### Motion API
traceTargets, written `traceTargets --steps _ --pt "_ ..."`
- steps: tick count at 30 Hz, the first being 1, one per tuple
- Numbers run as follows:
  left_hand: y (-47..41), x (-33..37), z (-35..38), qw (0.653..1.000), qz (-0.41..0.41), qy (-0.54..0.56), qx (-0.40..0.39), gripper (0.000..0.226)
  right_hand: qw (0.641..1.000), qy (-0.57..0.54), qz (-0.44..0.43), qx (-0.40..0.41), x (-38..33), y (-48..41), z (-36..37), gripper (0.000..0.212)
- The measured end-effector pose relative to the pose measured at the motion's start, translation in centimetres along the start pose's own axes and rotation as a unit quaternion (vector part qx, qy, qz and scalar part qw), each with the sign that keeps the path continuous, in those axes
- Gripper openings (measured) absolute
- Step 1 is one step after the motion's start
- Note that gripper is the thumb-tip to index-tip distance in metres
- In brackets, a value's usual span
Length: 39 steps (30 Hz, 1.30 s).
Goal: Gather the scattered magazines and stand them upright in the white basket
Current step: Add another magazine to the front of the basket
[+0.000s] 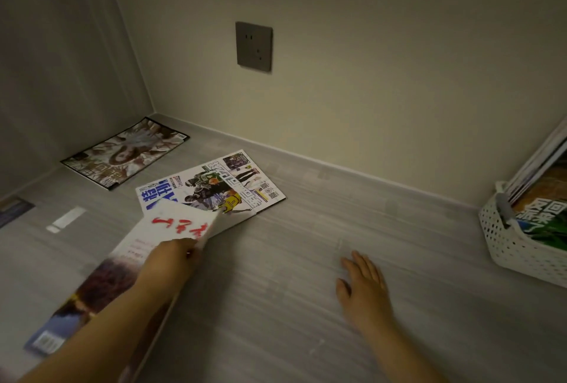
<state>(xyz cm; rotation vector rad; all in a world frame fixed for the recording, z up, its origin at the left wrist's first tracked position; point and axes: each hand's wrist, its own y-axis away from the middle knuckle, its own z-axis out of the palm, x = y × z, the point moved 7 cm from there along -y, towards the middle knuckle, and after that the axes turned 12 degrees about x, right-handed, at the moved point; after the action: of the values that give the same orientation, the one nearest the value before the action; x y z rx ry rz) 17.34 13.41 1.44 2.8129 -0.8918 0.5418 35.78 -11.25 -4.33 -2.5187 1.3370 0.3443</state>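
My left hand (171,255) grips the edge of a magazine with a white cover and red lettering (122,263), lifted off the grey floor and blurred. Under its far end lies a basketball magazine (221,181), flat on the floor. A third magazine with a brown portrait cover (122,154) lies flat in the left corner by the wall. My right hand (365,286) rests flat on the floor with fingers apart, holding nothing. The white perforated basket (509,244) stands at the right edge, with several magazines (543,192) leaning upright inside.
A grey wall socket (254,46) sits above the skirting. A dark booklet (13,209) lies at the far left edge. A pale strip (66,219) lies on the floor nearby. Bare grey floor (399,223) stretches between my right hand and the basket.
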Motion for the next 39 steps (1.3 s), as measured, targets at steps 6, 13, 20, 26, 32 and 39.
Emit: traceTargets --steps 6,13,20,26,32,39 --pt "4.8 9.7 3.0 0.971 0.144 0.182 -0.058 0.022 0.899 -0.365 0.237 0.043 -2.0 0.9 -1.3 0.027" --pt "9.0 15.7 8.2 0.939 0.192 0.245 -0.145 0.027 0.744 -0.561 0.352 -0.093 -1.5 3.6 -0.2 0.025" --pt "9.0 15.0 9.2 0.936 0.141 0.303 -0.113 0.032 0.811 -0.443 0.382 -0.006 2.7 3.8 -1.1 0.03" --pt "5.1 14.7 6.7 0.963 0.084 0.256 0.018 0.057 0.79 -0.494 0.361 0.046 7.6 3.1 -6.7 0.025" --pt "5.1 20.7 7.0 0.928 0.051 0.343 -0.137 0.046 0.791 -0.519 0.314 0.081 12.4 3.0 -14.3 0.017" --pt "8.7 31.9 5.0 0.908 0.143 0.372 -0.128 0.036 0.812 -0.476 0.265 0.207 18.8 1.9 -24.3 0.029"
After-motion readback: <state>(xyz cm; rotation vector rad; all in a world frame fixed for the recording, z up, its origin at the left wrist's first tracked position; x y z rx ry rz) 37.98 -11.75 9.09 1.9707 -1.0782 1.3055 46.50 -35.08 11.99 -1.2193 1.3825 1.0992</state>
